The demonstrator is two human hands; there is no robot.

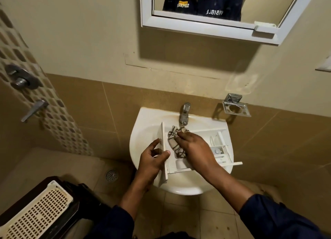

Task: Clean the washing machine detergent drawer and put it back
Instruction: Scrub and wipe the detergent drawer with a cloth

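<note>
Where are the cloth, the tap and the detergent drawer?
cloth [172, 141], head view, on its striped folds
tap [184, 113], head view, on its metal body
detergent drawer [215, 140], head view, on its right compartments

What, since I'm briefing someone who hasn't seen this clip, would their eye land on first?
The white detergent drawer lying across the sink, under the tap at centre. The left hand grips its front panel while the right hand holds a striped cloth down in its compartment. Above hangs a white-framed mirror cabinet.
</note>
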